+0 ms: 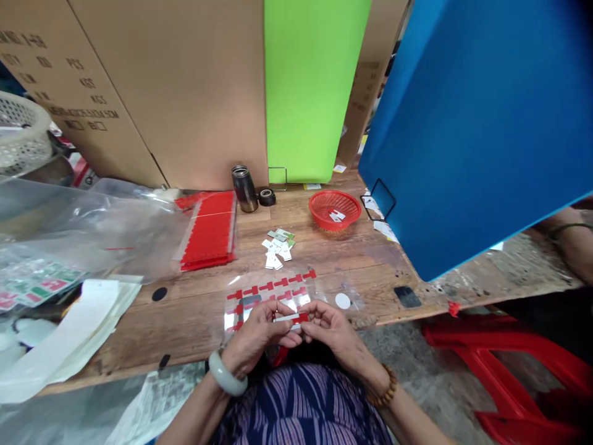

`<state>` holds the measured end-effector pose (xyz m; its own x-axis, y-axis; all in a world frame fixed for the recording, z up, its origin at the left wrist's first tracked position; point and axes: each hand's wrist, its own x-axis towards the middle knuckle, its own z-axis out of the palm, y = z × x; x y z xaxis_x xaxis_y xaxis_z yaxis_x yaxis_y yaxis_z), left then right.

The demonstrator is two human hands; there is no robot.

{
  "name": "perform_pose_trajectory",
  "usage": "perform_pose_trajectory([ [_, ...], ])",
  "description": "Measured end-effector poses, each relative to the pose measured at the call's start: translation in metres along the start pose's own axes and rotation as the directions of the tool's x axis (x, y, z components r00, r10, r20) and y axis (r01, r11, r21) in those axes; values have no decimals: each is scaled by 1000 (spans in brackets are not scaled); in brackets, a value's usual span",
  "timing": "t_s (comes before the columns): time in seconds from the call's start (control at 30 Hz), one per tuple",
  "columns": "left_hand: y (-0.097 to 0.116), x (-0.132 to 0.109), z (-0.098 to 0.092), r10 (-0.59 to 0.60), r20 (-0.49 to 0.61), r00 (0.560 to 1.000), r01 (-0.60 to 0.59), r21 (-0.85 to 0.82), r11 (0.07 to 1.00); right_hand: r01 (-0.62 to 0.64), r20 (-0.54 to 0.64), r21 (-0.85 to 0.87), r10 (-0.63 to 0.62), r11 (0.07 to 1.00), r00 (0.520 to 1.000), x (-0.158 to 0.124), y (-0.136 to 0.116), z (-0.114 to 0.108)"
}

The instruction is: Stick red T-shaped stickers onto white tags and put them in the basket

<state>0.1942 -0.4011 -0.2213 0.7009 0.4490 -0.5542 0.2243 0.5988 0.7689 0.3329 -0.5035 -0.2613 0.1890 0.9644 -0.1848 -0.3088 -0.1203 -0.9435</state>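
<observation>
Both hands meet over the table's front edge, fingers closed around a small white card with a red sticker [299, 319]. My left hand [259, 327] pinches the card's white end. At its red end are the fingertips of my right hand [331, 330], also closed. Just beyond them lies a clear sheet with rows of red T-shaped stickers [281, 282], partly hidden by the hands. A loose pile of small white and green cards [278, 247] rests farther back. To the right of the sheet is a white round disc [343, 301].
A red plastic basket [334, 210] holds a few white pieces. A stack of red sticker sheets [210, 232], a dark flask [244, 188] and its lid [267, 197] stand behind. Plastic bags [92, 222] cover the left side. A blue panel [477, 123] rises at right, above a red stool [509, 371].
</observation>
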Motion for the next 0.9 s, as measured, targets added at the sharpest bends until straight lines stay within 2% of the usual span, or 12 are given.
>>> perform_pose_trajectory([
  [0.2,5,13,-6,-69,-28,997,69,21,997,-79,-46,122,85,989,995,17,3,1],
  [0.43,5,27,-11,-36,-45,998,35,-23,999,-85,-11,200,89,976,996,32,3,-2],
  [0.57,6,29,-12,-36,-62,997,35,-21,999,-93,19,90,91,992,996,34,0,-3],
  [0.77,2,32,-14,-38,-38,999,38,2,999,-113,-6,-102,113,988,994,38,-4,-6],
  [0.9,0,36,-14,-32,-8,999,32,-22,999,-101,36,-126,106,987,994,43,-6,-12],
])
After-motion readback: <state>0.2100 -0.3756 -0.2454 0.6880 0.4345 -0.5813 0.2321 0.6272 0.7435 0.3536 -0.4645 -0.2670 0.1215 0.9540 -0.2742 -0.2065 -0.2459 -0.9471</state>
